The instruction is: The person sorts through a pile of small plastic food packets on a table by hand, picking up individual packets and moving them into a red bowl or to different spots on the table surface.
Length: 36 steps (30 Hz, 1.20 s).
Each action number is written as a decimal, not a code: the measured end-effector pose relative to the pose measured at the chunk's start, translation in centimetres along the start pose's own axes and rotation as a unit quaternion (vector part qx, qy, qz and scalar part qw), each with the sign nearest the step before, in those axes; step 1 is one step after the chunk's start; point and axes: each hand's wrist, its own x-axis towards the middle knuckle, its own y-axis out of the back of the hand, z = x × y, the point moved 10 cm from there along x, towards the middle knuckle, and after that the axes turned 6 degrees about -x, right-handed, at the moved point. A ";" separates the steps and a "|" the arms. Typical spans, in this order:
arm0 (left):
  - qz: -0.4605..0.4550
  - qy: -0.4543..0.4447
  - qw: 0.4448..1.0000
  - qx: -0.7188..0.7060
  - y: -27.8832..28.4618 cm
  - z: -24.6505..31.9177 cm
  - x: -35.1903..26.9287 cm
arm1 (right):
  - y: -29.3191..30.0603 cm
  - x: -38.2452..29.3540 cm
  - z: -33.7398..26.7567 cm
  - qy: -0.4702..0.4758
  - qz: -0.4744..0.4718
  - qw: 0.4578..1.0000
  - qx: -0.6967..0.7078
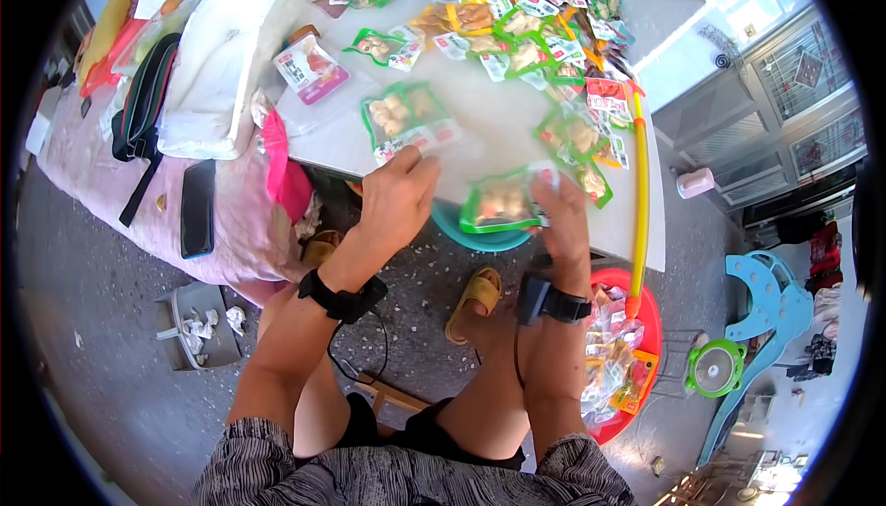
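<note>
My left hand (401, 191) is closed at the label end of two overlapping green-edged food packets (389, 117), which are blurred above the tabletop. Pale chunks of food show through their clear windows. My right hand (564, 212) grips another green-edged packet (495, 203) by its white label end, near the table's front edge. A teal basin (477, 239) lies under that packet, partly hidden by it and by the table. More green-edged packets (578, 135) lie on the white table (484, 139) beyond my right hand.
Mixed packets (526, 21) are heaped at the table's back. A yellow-orange rod (641, 180) lies along its right side. A red basin (647, 360) of packets stands by my right leg. Left are a white foam box (221, 70), a phone (199, 208) and a grey dustpan (225, 343).
</note>
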 end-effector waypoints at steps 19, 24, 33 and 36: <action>0.024 -0.069 0.997 0.034 0.6 2.1 0.3 | -8.6 -0.3 1.3 -0.017 -0.025 0.989 0.144; 0.016 -0.076 0.997 0.016 0.8 2.6 0.3 | -11.1 0.3 2.3 -0.054 -0.068 0.993 0.079; -0.016 -0.079 0.997 -0.008 0.2 2.5 -0.3 | -10.5 2.0 4.1 -0.048 0.022 0.997 0.058; -0.020 -0.096 0.995 0.001 -0.2 2.7 -0.4 | -10.9 2.8 4.0 -0.004 0.078 0.980 0.184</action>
